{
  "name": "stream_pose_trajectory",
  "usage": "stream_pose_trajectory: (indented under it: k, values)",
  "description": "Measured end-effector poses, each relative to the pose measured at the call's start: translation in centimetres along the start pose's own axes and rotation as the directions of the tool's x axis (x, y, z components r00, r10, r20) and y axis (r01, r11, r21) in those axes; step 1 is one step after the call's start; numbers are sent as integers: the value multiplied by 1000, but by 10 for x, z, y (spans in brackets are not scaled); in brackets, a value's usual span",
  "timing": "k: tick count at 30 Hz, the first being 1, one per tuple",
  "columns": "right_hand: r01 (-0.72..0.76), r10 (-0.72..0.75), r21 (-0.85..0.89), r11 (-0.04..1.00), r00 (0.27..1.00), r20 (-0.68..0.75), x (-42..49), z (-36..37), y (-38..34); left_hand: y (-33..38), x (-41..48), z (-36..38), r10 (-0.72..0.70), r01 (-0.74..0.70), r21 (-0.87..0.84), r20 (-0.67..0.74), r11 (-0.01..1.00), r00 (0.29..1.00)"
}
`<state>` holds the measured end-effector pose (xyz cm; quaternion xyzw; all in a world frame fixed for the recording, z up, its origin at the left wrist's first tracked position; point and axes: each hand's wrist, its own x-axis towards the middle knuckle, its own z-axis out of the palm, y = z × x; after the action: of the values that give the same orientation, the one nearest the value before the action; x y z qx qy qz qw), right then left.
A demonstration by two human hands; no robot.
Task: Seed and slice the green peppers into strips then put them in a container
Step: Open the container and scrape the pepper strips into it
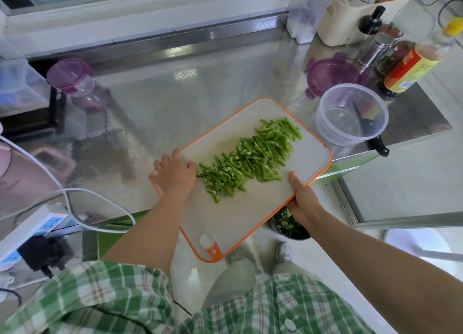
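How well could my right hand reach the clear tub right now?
Probably not yet: the right hand grips the edge of the cutting board. The tub stands just beyond the board's far corner, nothing between, so it likely could once freed.

Right hand (302, 198) fingers hidden under cutting board (225, 221); bowl (288, 227) half-covered.
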<state>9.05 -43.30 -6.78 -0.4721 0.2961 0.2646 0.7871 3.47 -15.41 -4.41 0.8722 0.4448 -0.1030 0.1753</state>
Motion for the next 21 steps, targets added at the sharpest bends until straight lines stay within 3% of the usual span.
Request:
stream_pose_trajectory:
  k: [9, 16, 21]
  values:
    - [49, -51, -49, 998, 998, -30, 10, 17, -9, -3, 13, -11, 3, -5, -12, -148, 1000, 989]
    - [101, -102, -26, 995, 994, -49, -7, 34, -38, 5, 6, -44, 10, -30, -123, -157, 992, 988]
    - [116, -117, -48, 992, 993, -27, -18, 41, -54, 15, -4, -68, 25, -40, -80, -179, 996, 984]
